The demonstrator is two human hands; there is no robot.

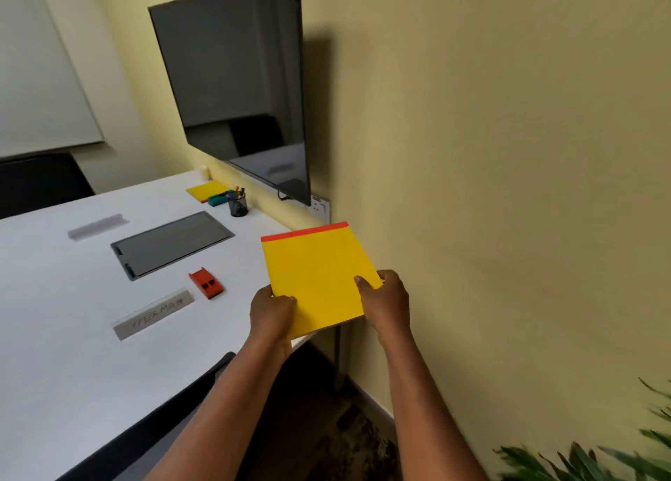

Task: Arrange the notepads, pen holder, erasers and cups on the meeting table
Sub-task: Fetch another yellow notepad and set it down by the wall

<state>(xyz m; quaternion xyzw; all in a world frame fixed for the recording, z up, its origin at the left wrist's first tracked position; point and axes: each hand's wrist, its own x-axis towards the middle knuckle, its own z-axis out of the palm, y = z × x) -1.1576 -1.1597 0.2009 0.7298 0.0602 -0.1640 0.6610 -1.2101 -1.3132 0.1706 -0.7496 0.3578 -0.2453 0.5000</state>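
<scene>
Both hands hold a yellow notepad with an orange top strip over the near right corner of the white counter: the left hand has its grip closed on the lower left corner, the right hand on the lower right edge. On the counter to its left lie a red eraser, a name plate and a grey inset panel. At the far end, under the wall screen, stand a mesh pen holder, a green eraser and a second yellow notepad.

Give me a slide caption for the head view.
Both hands hold a yellow notepad over the white table's corner.
</scene>
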